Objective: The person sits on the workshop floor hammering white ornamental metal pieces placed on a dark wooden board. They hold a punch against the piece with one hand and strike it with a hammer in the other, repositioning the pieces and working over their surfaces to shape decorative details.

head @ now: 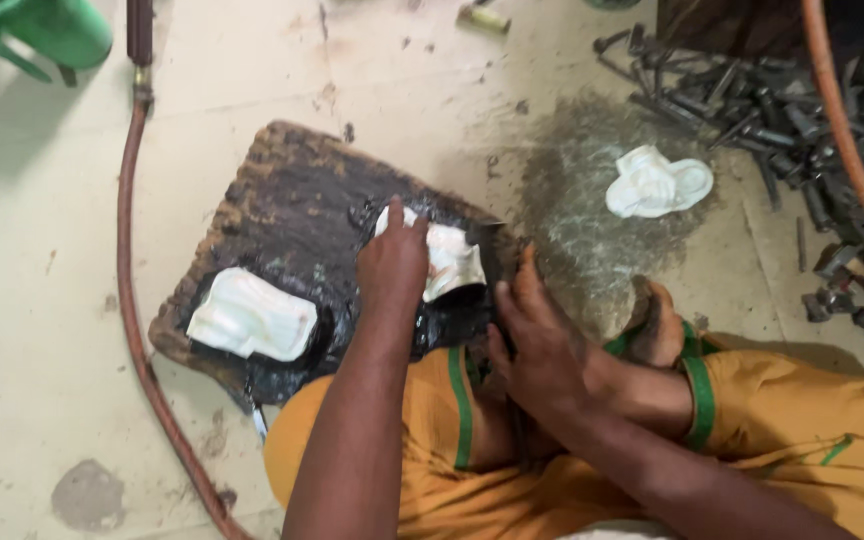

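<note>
The person is sitting on the concrete floor (42, 260) with a dark, oil-soaked wooden board (292, 200) lying in front of their knees, and the whole surface is glistening with black grease, so I'm thinking the likeliest slip here is just that: the white cloth rag (449, 262) sliding out from under the palm, or the grease getting onto the orange trousers (432, 440) that are lying right against the board's near edge. The left hand (392, 262) is pressing down on that rag near the right end of the board, fingers mostly flat and spread forward rather than curled, so it is bearing on the cloth more than gripping it. The right hand (542, 345) is resting at the board's right edge, just beside the rag, fingers loosely extended; I can't tell whether it is holding anything beneath it, though a thin dark piece seems to be standing near its fingertips. A second white rag (252, 315) is lying on the left part of the board, apart from both hands, and a third crumpled one (657, 183) is sitting on the stained floor beyond. The reddish hose (132, 300) is curving close by the board and could be snagged by an elbow, while the heap of dark metal bolts (772, 110) is lying near the right knee.
</note>
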